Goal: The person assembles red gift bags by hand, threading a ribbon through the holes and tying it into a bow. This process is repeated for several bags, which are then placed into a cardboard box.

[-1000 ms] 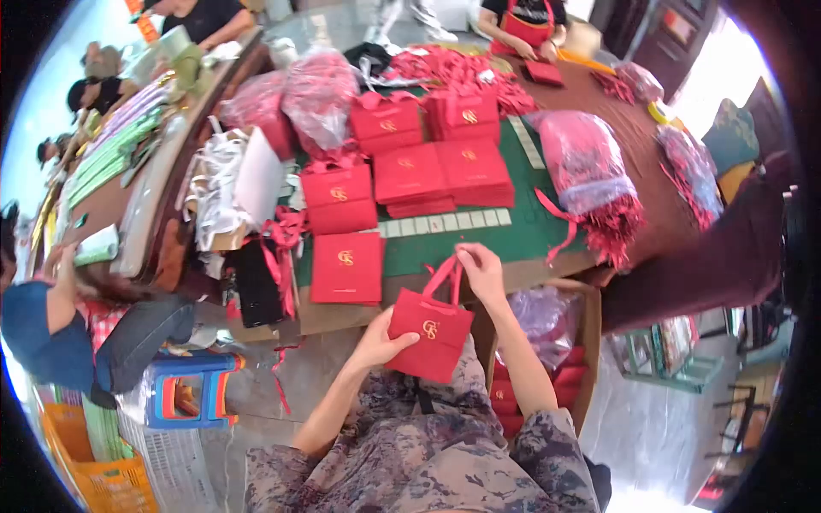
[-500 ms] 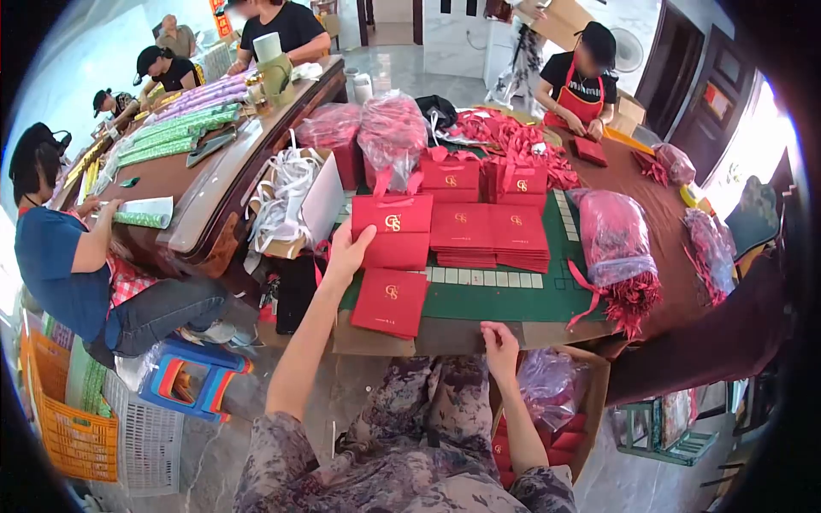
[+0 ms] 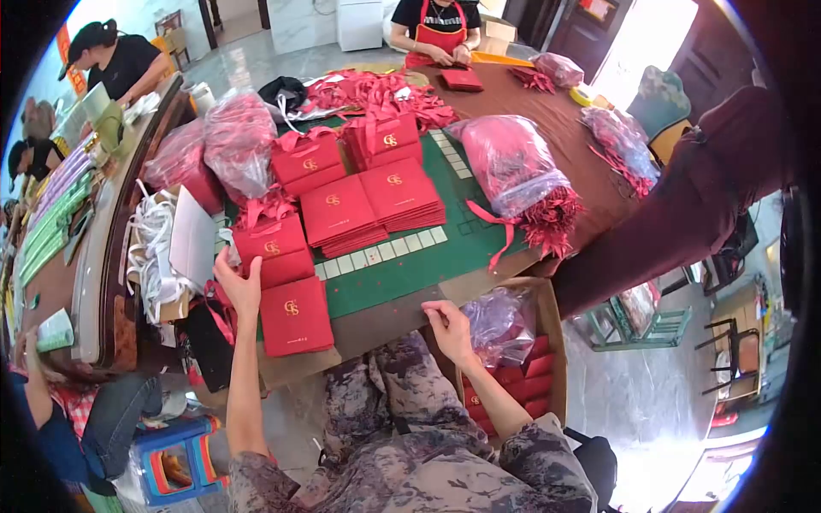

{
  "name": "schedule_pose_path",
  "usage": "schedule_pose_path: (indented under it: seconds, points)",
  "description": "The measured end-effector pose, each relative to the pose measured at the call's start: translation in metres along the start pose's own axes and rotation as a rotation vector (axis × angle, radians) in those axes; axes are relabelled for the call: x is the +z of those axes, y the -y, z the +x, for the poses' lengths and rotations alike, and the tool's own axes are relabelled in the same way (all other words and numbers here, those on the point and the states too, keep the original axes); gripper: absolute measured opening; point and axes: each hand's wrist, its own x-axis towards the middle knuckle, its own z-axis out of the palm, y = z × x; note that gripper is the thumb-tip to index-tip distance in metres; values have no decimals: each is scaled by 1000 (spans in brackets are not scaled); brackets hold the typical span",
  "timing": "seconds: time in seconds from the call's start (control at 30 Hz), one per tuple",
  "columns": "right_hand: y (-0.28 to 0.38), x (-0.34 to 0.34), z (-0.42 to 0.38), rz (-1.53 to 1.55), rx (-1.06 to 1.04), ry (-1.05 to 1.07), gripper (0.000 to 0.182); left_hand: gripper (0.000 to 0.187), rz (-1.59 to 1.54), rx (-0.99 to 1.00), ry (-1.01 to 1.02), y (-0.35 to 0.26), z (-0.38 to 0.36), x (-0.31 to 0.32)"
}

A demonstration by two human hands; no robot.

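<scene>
My left hand [image 3: 239,284] is at the left edge of a red gift bag [image 3: 275,250] with a gold logo and ribbon handles. Its thumb and fingers are spread apart. Just in front of that bag, a flat stack of red bags [image 3: 295,318] lies at the table's near edge. My right hand [image 3: 450,332] hovers by the front edge with fingers half curled, thumb and forefinger apart, holding nothing visible. Two neat piles of flat red bags, a left pile [image 3: 338,209] and a right pile [image 3: 400,192], lie side by side on the green mat [image 3: 385,278].
Behind the piles stand upright red bags [image 3: 308,164] and plastic-wrapped bundles [image 3: 239,128]. A box of white ribbons [image 3: 190,244] is on the left. Another wrapped bundle [image 3: 509,162] lies right. Below my right arm, a carton [image 3: 552,363] holds red bags. A co-worker [image 3: 440,34] sits across the table.
The view has swung right and down. My left hand has loosened from the red gift bag, its thumb now away from the bag's front. My right hand's fingers have parted a little.
</scene>
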Motion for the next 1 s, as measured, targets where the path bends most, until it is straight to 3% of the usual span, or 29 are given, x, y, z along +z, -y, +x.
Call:
schedule_pose_path:
  seconds: [0.03, 0.1, 0.13, 0.17, 0.2, 0.27, 0.3, 0.33, 0.4, 0.43, 0.5, 0.53, 0.57, 0.63, 0.73, 1.0]
  points:
    - [0, -5, 0, -55, 13, -37, 12, 58, 107, 115, -96, -3, 3, -2]
    - [-8, -14, 4, -80, 18, -61, 13, 51, -10, 4, -24, -20, 8, -17]
    - [-11, -19, 6, -123, -1, -143, 15, 41, -3, 58, -61, -26, 6, -14]
    - [-15, -24, 8, -166, -20, -226, 16, 35, -341, -58, 80, -76, 17, -40]
    - [-20, -31, 11, -196, -45, -248, 18, 30, -687, -317, 243, -120, 20, -64]
    - [-26, -45, 20, -262, -54, -308, 17, 30, -1149, -393, 516, -194, 25, -110]
    - [-29, -52, 27, -321, -68, -365, 17, 26, -1222, -397, 618, -234, 22, -132]
    - [-37, -62, 36, -332, -63, -362, 17, 24, -1258, -216, 824, -254, 23, -147]
    - [-56, -79, 58, -534, -264, -450, 25, 25, -1447, 39, 1006, -291, 13, -162]
    - [-56, -86, 65, -542, -257, -442, 25, 17, -1416, -161, 1096, -325, 11, -181]
    - [-57, -97, 83, -731, -282, -429, 32, 18, -1412, -55, 1420, -343, 25, -188]
    - [-62, -101, 88, -737, -277, -425, 32, 17, -1397, -231, 1376, -359, 16, -205]
    - [-68, -103, 93, -782, -295, -381, 29, 17, -1400, -237, 1380, -362, 21, -209]
    - [-79, -108, 98, -825, -307, -330, 27, 20, -1325, 13, 1689, -361, 31, -211]
    - [-87, -106, 101, -828, -253, -253, 10, 18, -1351, -21, 1633, -360, 24, -216]
    - [-60, -67, 86, -723, -327, -194, 6, 20, -1354, -93, 1532, -354, 11, -230]
